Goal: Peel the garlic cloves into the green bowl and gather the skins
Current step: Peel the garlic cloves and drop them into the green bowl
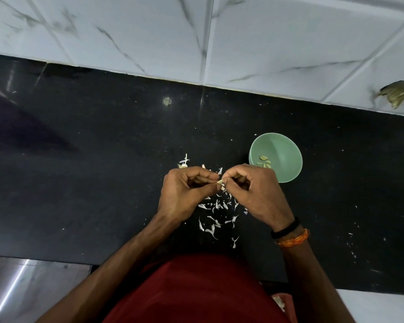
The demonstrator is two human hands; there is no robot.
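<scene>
Red shirt up close, and past it the left hand [187, 190] and right hand [254, 192] both pinch a half-peeled garlic clove [220, 181] over loose skins [216, 214] scattered on the bench [103, 159], with only a few peeled cloves [264, 162] in the green bowl [287, 169], so I'd guess early-to-middle, nothing gathered.

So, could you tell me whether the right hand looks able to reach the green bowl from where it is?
Probably yes: the right hand, pinching a garlic clove together with the left hand, sits right beside the green bowl, with nothing between them.
</scene>
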